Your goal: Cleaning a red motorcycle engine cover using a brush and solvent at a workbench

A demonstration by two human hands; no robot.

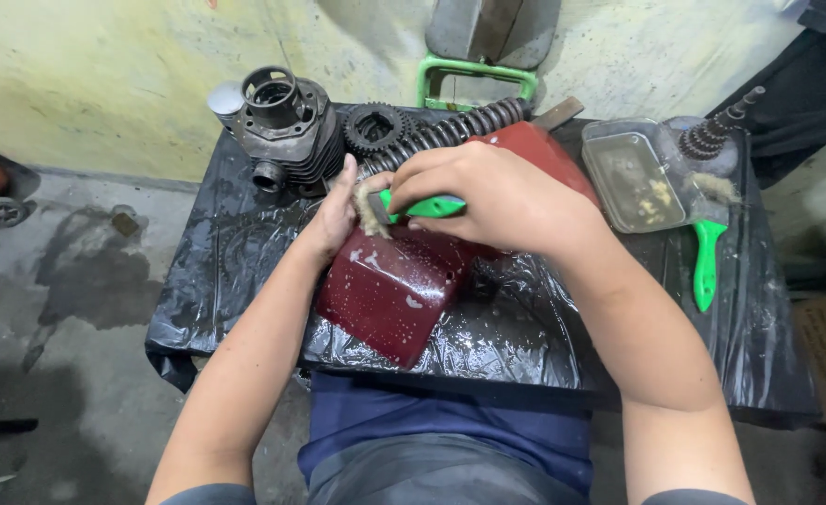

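Brushing red panel (394, 290) with green-handled brush (422, 207), handle pointing right, bristles left

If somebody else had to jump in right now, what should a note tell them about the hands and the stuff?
Right hand grips a green-handled brush, bristles on the dark red panel.
Left hand steadies the panel's upper left edge.
The panel lies on the black plastic sheet, wet and soapy.
Behind it: engine cylinder, gear, coil spring.
Right side: second green brush, clear tray.
Done: panel lathered. Left: suds not wiped off.
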